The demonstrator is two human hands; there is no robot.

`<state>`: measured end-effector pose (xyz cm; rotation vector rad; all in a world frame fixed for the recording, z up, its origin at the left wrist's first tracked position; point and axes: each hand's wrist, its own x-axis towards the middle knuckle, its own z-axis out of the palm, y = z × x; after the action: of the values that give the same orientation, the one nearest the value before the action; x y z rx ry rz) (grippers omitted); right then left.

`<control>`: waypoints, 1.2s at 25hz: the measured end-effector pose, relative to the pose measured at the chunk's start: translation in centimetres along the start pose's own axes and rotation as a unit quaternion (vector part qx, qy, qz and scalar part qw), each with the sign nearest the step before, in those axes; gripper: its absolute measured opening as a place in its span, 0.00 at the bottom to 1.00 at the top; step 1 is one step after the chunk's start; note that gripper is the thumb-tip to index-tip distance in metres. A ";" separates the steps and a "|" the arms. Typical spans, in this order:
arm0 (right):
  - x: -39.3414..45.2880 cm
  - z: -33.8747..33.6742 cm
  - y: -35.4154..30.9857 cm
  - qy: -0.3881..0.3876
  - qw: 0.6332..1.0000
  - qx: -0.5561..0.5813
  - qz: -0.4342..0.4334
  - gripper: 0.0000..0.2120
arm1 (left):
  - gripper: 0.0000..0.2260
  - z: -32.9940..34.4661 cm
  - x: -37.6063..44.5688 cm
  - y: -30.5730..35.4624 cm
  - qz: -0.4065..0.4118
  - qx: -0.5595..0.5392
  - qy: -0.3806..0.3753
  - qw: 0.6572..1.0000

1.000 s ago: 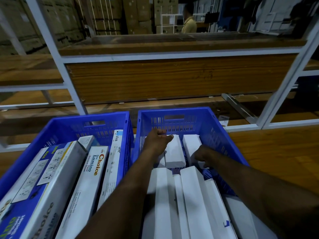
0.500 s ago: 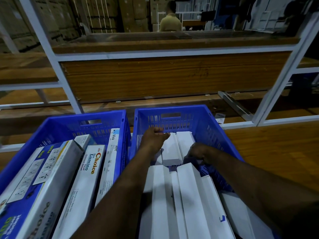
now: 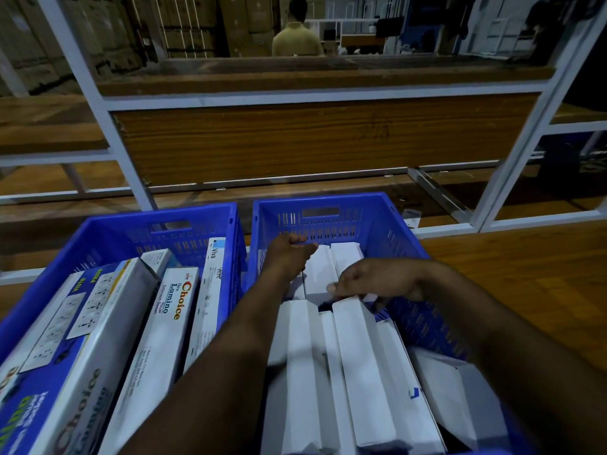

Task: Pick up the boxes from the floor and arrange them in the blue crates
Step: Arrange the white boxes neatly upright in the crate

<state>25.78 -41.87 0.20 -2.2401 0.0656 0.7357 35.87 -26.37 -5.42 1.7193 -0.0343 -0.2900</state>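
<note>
Both my hands are down in the right blue crate [image 3: 391, 224], among the white boxes. My left hand [image 3: 289, 257] is curled over the far end of a short white box [image 3: 317, 274] near the crate's far wall. My right hand [image 3: 371, 280] has its fingers bent down at the far tip of a long white box [image 3: 358, 366], where there is a dark gap between the far row and the near row; I cannot tell whether it pinches the box or only touches it.

My worry is the fit. The long boxes in the near row lie tilted and partly overlapping, not flat, so if I press the short box back too hard it may ride up on its neighbour [image 3: 345, 259] or jam against the crate wall. The tilted long box could also slip sideways into the gap and leave the row uneven.

The left blue crate [image 3: 108, 234] stands just beside, touching or nearly so, packed with long printed cartons, one marked Choice Lumino [image 3: 170, 330]. Its wall crowds my left forearm. Beyond the crates runs a white-framed rack [image 3: 108, 103] with wooden shelves, close to the far walls, so there is little room to reach forward. A person in a yellow shirt [image 3: 297, 41] stands far back among stacked cartons. I see no loose boxes on the wooden floor [image 3: 525, 274].
</note>
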 end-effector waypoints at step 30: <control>-3.2 -3.8 0.2 0.312 0.934 0.171 -0.036 0.10 | 0.12 -1.1 -6.2 1.0 0.020 -0.013 -0.082 0.996</control>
<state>24.92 -45.19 3.81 -2.0369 0.3870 -0.0562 30.22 -24.30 -3.21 1.6638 -0.1846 -0.4000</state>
